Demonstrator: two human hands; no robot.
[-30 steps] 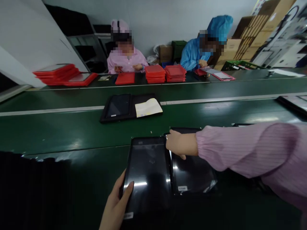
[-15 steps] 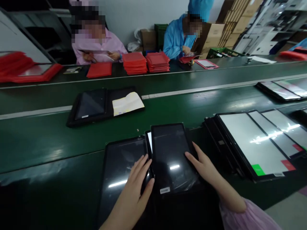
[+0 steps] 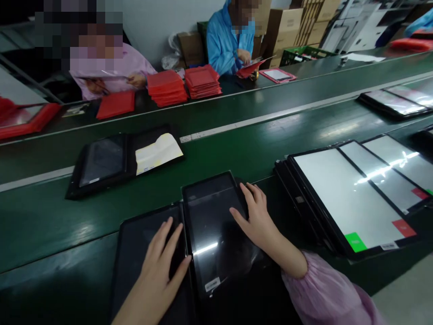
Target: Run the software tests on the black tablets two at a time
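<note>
Two dark glossy panels lie side by side near the front of the green bench. My left hand rests with spread fingers on the left black panel, its thumb close to the seam between the two. On the right black panel, which bears a small white label near its lower edge, my right hand lies at the right side, fingers apart. Beneath the panels the surface is black and its details are too dark to tell.
Pale-screened panels with green and red stickers are stacked at the right. A black folder with a white paper lies farther left. Two people sit across the bench behind red stacks.
The view has shifted, so the panels appear farther left. The white strip between the two black panels no longer shows; they now sit edge to edge. My right hand has moved up along the right panel's side.
</note>
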